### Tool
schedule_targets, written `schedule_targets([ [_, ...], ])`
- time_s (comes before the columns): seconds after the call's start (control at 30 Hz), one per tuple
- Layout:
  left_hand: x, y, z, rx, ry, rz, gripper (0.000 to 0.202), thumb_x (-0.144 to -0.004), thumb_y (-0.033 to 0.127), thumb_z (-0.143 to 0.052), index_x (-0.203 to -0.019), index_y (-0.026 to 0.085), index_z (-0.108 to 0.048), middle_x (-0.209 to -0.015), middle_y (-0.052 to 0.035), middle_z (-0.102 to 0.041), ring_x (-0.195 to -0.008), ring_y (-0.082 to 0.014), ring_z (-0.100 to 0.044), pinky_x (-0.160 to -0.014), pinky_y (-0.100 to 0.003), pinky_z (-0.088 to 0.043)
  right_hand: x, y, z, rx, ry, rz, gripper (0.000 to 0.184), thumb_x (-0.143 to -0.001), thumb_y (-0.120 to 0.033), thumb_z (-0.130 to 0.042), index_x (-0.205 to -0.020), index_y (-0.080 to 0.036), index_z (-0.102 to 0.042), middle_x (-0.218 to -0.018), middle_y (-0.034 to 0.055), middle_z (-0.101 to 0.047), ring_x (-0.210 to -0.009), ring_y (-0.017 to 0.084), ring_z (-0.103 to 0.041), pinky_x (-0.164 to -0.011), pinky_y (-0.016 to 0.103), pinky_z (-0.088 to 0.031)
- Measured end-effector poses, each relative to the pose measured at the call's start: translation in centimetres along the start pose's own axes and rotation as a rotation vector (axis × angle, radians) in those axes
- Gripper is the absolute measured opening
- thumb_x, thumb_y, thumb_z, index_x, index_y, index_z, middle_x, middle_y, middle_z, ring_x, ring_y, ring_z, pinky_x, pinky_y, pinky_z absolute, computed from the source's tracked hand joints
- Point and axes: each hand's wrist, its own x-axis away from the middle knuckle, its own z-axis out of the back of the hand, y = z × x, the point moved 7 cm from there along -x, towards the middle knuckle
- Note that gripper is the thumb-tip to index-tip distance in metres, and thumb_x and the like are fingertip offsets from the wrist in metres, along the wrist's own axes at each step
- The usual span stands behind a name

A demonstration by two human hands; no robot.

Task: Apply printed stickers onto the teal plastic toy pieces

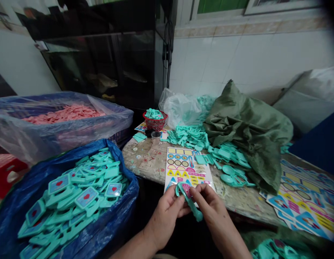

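Observation:
My left hand (168,212) is closed on a teal plastic toy piece (195,208) with a curved top and a narrow handle. A pink half-round sticker (186,188) with a fan pattern lies against its curved part. My right hand (208,203) pinches at the sticker's right edge; whether it is fully stuck down I cannot tell. Just behind both hands lies a printed sticker sheet (180,172) with yellow, blue and pink shapes. Beside the sheet, on the right, are loose teal toy pieces (233,176), some spoon-shaped.
On the left, a blue-lined container (130,180) holds teal pieces with heart stickers; behind it pink pieces (67,114) fill another. A red basket (155,124), a clear cup (156,136) and a green sack (245,126) stand on the worn table (145,163). More sticker sheets (304,201) lie right.

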Motion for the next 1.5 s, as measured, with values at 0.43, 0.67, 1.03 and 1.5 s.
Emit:
schedule_targets([
  [0.43,0.4,-0.2,0.3,-0.06,0.014,0.013,0.03,-0.089,0.027,-0.049,-0.117,0.021,-0.056,-0.126,-0.0094,-0.057,-0.118,-0.0259,-0.051,-0.098,-0.04,-0.044,0.2,0.1,-0.3,-0.017,-0.01,-0.021,0.035,-0.07,-0.049,-0.068,-0.072,-0.021,-0.048,-0.07,-0.0021,-0.057,-0.067,0.012,-0.051,-0.062,0.023,-0.039],
  [0.67,0.4,-0.3,0.5,-0.033,0.003,0.009,0.033,-0.088,0.028,-0.05,-0.12,0.019,-0.054,-0.125,-0.011,-0.058,-0.117,-0.0279,-0.052,-0.098,-0.044,-0.043,0.4,-0.3,-0.5,0.021,-0.017,-0.019,0.036,-0.072,-0.05,-0.066,-0.07,-0.021,-0.045,-0.068,-0.003,-0.053,-0.067,0.012,-0.048,-0.061,0.023,-0.037],
  [1.03,0.7,0.0,1.2,-0.039,0.009,0.007,0.031,-0.09,0.025,-0.047,-0.121,0.019,-0.052,-0.124,-0.0099,-0.059,-0.117,-0.0257,-0.052,-0.097,-0.042,-0.044,0.8,-0.3,-0.7,0.065,-0.019,-0.016,0.034,-0.075,-0.05,-0.064,-0.074,-0.02,-0.046,-0.067,-0.0042,-0.05,-0.063,0.01,-0.042,-0.057,0.021,-0.035],
  [1.5,1.1,0.4,1.3,-0.019,-0.006,-0.016,0.031,-0.09,0.024,-0.047,-0.12,0.018,-0.052,-0.125,-0.0107,-0.058,-0.117,-0.026,-0.052,-0.097,-0.042,-0.044,0.9,-0.3,-1.5,0.084,-0.016,-0.016,0.034,-0.074,-0.05,-0.063,-0.073,-0.02,-0.047,-0.069,-0.003,-0.054,-0.062,0.01,-0.045,-0.055,0.021,-0.034],
])
